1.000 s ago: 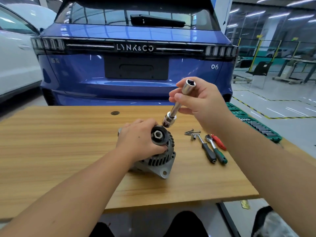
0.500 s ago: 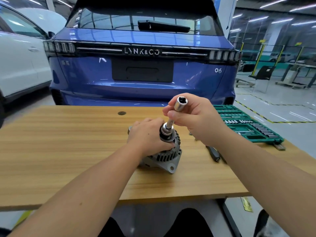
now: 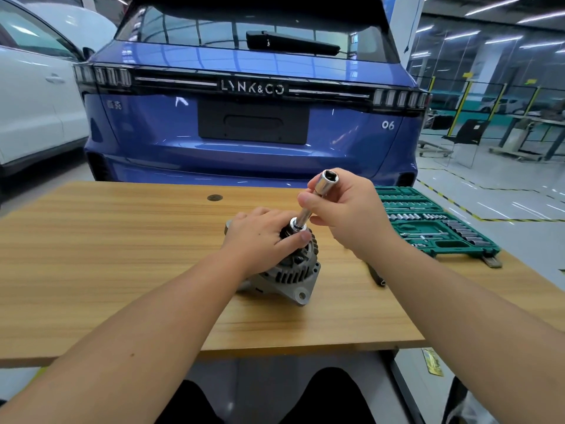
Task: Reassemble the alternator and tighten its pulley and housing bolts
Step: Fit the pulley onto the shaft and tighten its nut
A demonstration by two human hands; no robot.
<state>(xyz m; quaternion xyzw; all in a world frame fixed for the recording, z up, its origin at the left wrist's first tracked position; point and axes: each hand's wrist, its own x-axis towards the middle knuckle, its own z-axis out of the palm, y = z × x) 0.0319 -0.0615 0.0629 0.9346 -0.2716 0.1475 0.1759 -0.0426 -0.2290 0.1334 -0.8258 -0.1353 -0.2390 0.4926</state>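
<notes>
Alternator (image 3: 287, 275) sits on the wooden worktop (image 3: 107, 255) about mid-way across, pulley (image 3: 289, 234) end tilted up. Left hand (image 3: 263, 237) is wrapped over the top with fingers curled round the pulley. Right hand (image 3: 345, 214) pinches a long chrome socket extension (image 3: 315, 200), lower end seated on the pulley. Further right there's an open green socket set case (image 3: 434, 224), and a blue car (image 3: 250, 117) parked behind.

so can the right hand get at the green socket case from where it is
Probably yes: the green socket case lies open just right of the right hand, nothing between, but the hand must first release the silver socket extension.
</notes>
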